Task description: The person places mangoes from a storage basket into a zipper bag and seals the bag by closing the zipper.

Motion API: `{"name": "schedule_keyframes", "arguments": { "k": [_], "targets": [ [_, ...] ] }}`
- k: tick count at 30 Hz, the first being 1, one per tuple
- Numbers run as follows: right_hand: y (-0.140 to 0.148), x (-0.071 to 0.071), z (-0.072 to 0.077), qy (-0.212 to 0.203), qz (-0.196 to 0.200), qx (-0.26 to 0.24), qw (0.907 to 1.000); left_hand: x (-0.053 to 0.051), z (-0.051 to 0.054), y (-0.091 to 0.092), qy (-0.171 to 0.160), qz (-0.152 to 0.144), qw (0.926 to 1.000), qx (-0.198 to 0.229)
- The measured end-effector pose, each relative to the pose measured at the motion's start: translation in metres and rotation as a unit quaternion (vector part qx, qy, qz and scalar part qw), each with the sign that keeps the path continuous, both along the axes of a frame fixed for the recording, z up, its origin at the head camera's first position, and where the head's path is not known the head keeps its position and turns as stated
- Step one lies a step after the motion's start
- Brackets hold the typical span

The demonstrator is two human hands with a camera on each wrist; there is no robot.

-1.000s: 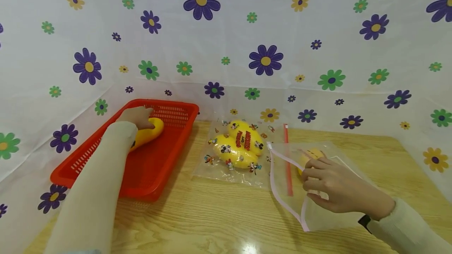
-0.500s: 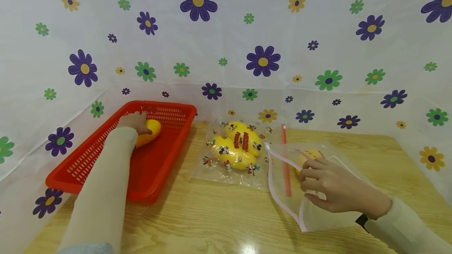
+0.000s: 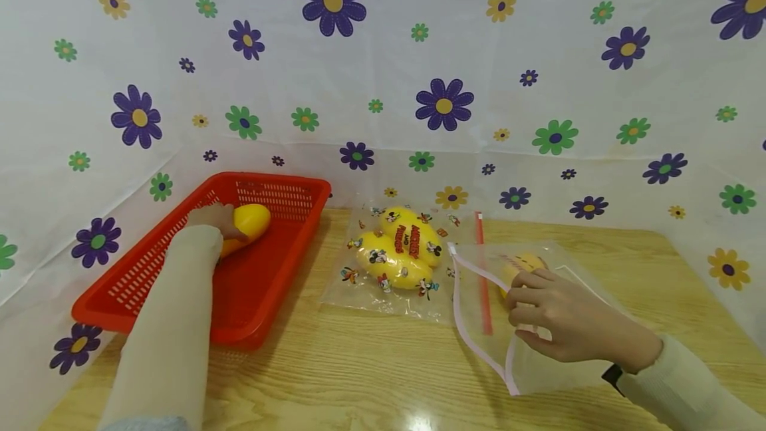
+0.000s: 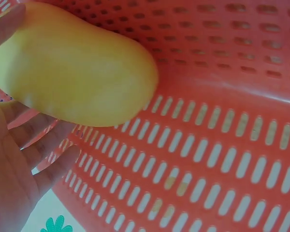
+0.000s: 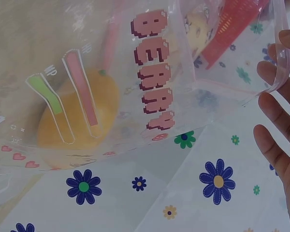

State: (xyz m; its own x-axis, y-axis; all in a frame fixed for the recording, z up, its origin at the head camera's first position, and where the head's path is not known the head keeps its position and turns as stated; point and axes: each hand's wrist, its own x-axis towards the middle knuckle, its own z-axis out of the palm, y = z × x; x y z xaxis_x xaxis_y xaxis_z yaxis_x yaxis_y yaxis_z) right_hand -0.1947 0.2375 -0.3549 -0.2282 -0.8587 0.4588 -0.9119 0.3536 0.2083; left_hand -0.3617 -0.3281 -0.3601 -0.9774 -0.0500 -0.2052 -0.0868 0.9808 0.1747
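Observation:
In the head view, my left hand [image 3: 212, 221] is down in the red basket [image 3: 251, 324], holding a smooth yellow mango [image 3: 251, 219]. The left wrist view shows the thumb over the mango [image 4: 87, 67] and the other fingers below it. At the right, my right hand [image 3: 559, 318] pinches the pink-edged mouth of a clear zip bag [image 3: 562, 371], which gapes toward the left. Inside that bag lies another mango [image 5: 82, 111] with a green stem end, partly covered by the bag's print and, in the head view, by my hand.
Between basket and zip bag lies a clear printed bag [image 3: 335, 294] with a red slider strip, holding two yellow fruits [image 3: 395, 261]. Its right edge is under the open bag. Flower-patterned cloth [image 3: 383, 72] walls the table [image 3: 359, 364] at the back and sides.
My left hand has shifted left and lower along the mango, its fingers going from spread over it to round it. The right hand keeps its hold on the bag; the view has turned slightly.

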Motion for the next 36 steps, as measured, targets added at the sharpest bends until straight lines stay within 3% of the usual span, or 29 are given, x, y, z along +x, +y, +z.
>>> {"name": "schedule_keyframes", "arguments": {
  "k": [4,8,12,16,20,36],
  "targets": [
    [-0.001,-0.001,0.0,0.002,0.001,0.0,1.0,0.021,0.017,0.013,-0.011,0.031,0.9989,0.034],
    [-0.001,-0.001,0.0,0.002,0.001,0.002,1.0,0.027,0.022,0.018,-0.033,0.06,0.9948,0.075],
    [0.0,-0.001,0.0,0.003,0.0,0.002,1.0,0.012,0.009,0.01,-0.033,0.023,0.9979,0.051],
    [0.0,-0.001,0.0,0.004,-0.001,0.001,1.0,-0.016,-0.014,-0.005,0.007,-0.039,0.9988,-0.029],
    [-0.001,-0.001,0.0,0.011,0.002,-0.003,0.9999,-0.029,-0.026,-0.012,0.02,-0.049,0.9981,-0.032],
    [0.0,-0.001,0.001,0.006,-0.002,0.001,1.0,-0.028,-0.03,-0.006,0.028,-0.049,0.998,-0.029]
  ]
}}
